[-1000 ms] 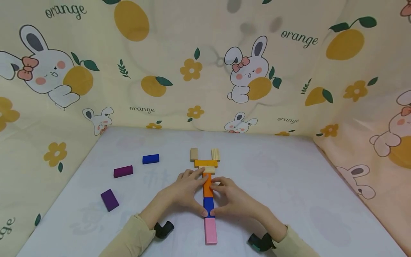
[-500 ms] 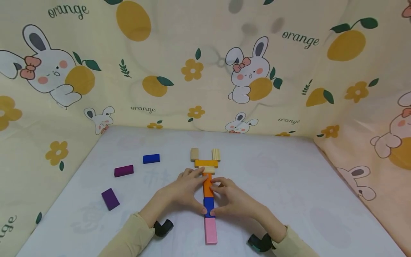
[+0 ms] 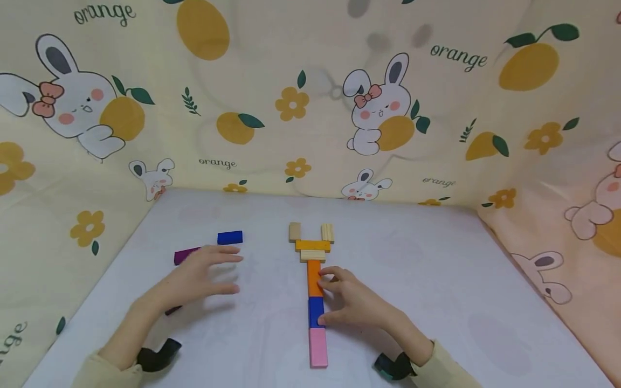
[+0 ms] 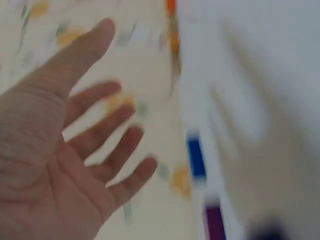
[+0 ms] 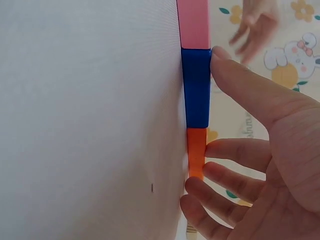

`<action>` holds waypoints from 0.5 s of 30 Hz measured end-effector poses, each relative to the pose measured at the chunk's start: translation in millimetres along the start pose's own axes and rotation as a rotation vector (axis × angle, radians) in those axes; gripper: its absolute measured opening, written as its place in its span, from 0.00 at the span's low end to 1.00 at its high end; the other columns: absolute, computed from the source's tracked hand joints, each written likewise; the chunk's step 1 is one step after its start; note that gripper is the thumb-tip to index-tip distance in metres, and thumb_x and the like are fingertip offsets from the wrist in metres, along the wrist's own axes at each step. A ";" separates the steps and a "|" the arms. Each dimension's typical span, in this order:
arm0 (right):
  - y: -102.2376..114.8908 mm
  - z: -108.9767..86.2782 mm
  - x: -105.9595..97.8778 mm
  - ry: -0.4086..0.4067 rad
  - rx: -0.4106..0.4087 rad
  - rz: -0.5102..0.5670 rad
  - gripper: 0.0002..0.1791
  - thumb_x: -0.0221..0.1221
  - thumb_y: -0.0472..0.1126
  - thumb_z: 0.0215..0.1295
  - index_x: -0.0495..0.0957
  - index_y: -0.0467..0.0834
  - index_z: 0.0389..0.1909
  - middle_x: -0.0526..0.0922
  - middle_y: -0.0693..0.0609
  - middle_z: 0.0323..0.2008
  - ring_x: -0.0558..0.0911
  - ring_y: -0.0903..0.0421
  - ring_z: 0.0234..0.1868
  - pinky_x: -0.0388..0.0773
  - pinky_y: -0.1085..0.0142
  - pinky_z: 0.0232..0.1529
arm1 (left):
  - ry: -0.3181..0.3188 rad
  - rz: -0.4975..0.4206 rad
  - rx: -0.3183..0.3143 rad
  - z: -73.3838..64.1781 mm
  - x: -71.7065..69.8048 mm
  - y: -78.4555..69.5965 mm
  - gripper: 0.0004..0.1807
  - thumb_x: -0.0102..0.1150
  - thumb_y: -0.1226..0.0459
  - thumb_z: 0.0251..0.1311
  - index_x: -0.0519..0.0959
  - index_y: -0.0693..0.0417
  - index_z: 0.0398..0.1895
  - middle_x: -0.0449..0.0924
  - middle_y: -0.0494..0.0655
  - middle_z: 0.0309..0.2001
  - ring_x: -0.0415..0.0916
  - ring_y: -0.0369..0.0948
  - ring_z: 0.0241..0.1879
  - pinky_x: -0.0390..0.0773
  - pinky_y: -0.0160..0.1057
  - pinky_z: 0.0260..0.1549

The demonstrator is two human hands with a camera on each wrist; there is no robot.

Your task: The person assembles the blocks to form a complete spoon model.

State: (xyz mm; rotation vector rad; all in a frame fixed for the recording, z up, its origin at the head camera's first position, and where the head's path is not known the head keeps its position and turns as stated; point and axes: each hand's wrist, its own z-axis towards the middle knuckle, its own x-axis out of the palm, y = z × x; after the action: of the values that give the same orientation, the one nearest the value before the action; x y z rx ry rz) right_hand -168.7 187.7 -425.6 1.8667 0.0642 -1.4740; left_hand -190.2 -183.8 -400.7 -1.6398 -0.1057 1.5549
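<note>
A line of blocks runs along the table in the head view: a pink block (image 3: 318, 349) nearest, then a blue block (image 3: 314, 312) and an orange block (image 3: 314, 277). My right hand (image 3: 359, 302) lies along the right side of the line, thumb tip at the blue block and fingertips at the orange one. Off to the left, my left hand (image 3: 191, 277) hangs over the table with fingers spread, holding nothing. Beneath and behind it are a magenta block (image 3: 183, 256) and a dark purple block (image 3: 172, 310), the latter mostly hidden.
Beyond the orange block lie a plain wooden block (image 3: 312, 256) and a yellow block (image 3: 312, 246) set crosswise. Two more wooden pieces, a left one (image 3: 294, 232) and a right one (image 3: 327, 233), point away from it. A loose blue block (image 3: 230, 237) lies left.
My left hand has left the line of blocks and moved left to the loose purple blocks, its fingers spread. The right hand stays at the line.
</note>
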 end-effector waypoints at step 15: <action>-1.3 -0.2 0.7 -0.004 0.002 -0.006 0.45 0.70 0.62 0.52 0.72 0.41 0.67 0.63 0.51 0.69 0.63 0.50 0.67 0.67 0.53 0.63 | 0.131 -0.415 -0.239 -78.4 -62.0 115.2 0.24 0.66 0.62 0.62 0.77 0.57 0.62 0.78 0.54 0.57 0.76 0.41 0.44 0.80 0.38 0.39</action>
State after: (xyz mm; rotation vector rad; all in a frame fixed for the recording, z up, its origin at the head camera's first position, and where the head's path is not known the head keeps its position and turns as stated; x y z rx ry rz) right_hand -168.9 188.5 -426.9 1.8667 0.0666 -1.4830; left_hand -191.9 -332.7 -433.3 -1.7624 -0.5447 1.1486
